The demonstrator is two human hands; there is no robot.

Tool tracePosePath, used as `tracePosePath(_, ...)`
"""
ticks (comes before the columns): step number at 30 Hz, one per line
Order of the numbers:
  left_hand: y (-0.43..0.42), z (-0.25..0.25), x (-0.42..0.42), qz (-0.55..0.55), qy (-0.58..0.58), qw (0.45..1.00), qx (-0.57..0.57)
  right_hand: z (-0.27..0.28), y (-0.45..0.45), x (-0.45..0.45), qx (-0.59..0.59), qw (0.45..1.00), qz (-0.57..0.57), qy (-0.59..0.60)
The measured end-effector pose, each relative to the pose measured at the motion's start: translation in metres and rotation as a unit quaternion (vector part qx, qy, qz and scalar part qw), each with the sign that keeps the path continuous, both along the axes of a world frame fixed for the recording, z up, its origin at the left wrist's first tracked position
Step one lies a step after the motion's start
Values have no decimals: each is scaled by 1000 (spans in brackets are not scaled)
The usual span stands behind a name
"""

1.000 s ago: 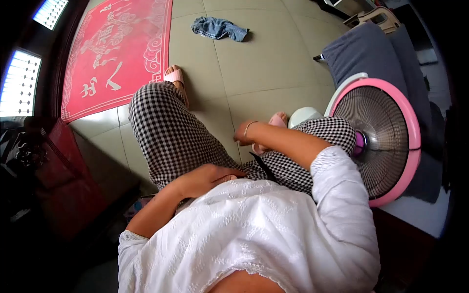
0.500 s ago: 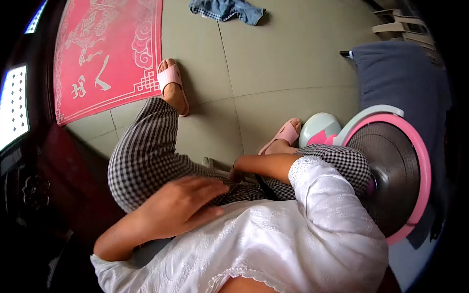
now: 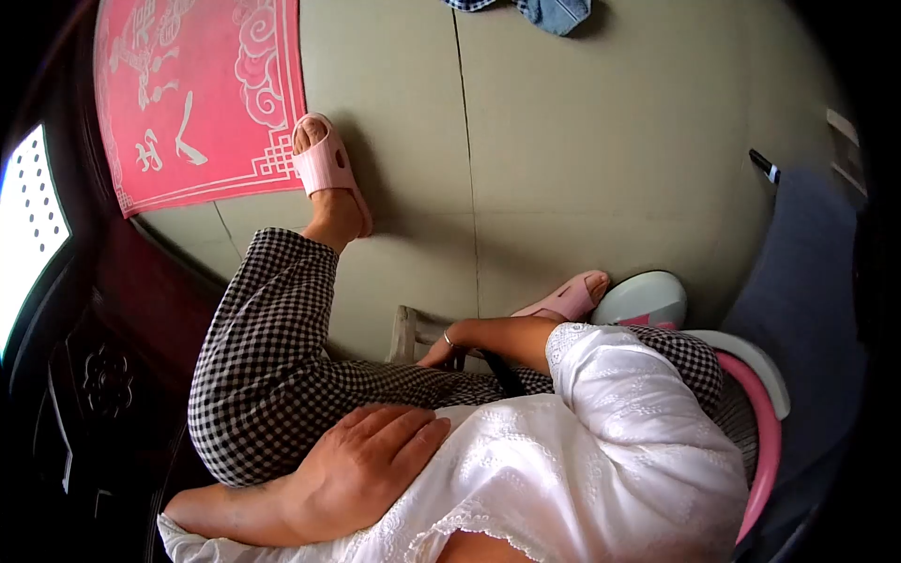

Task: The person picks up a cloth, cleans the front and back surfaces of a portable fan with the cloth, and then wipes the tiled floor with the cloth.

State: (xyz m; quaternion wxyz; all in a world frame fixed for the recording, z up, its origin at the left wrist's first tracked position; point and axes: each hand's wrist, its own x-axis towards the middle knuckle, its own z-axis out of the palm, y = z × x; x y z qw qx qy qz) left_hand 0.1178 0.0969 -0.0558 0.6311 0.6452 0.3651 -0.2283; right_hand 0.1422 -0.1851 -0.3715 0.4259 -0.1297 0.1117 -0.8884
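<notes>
My left hand (image 3: 368, 462) rests palm down on my lap, against the hem of my white blouse (image 3: 516, 469). Its fingers lie flat and close together, with nothing seen in them. Between my legs, my right hand (image 3: 439, 354) reaches down beside a wooden stool frame (image 3: 404, 333), a bracelet on its wrist. The fingers of that hand are hidden behind my checkered trousers (image 3: 272, 357), so whether they grip the stool does not show. A dark strap (image 3: 504, 375) hangs near the right forearm.
A pink and pale-green fan (image 3: 765, 432) stands by my right leg, its base (image 3: 648, 298) beside my right slipper (image 3: 568, 298). Dark blue cloth (image 3: 798, 281) hangs at the right. A red mat (image 3: 202, 103) lies under my left slipper (image 3: 324, 159). Denim cloth (image 3: 558, 13) lies ahead.
My left hand has moved down and settled on my lap. The view has shifted, showing more of the wooden stool and less of the fan. My right hand stays low between my legs.
</notes>
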Motion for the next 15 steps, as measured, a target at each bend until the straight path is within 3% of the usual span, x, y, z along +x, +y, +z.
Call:
tracePosePath(2,16,-1,10,-24,-10,999,32,-8,-2,1,46,998,-51,-7)
tracePosePath(8,18,3,12,-55,-40,994,83,-12,25,10,71,994,-58,-54)
tracePosePath(10,-1,10,0,-62,-65,990,112,-3,56,17,196,972,-97,-83)
tracePosePath(15,4,10,-5,-151,-69,977,134,-20,108,43,291,945,-83,-125)
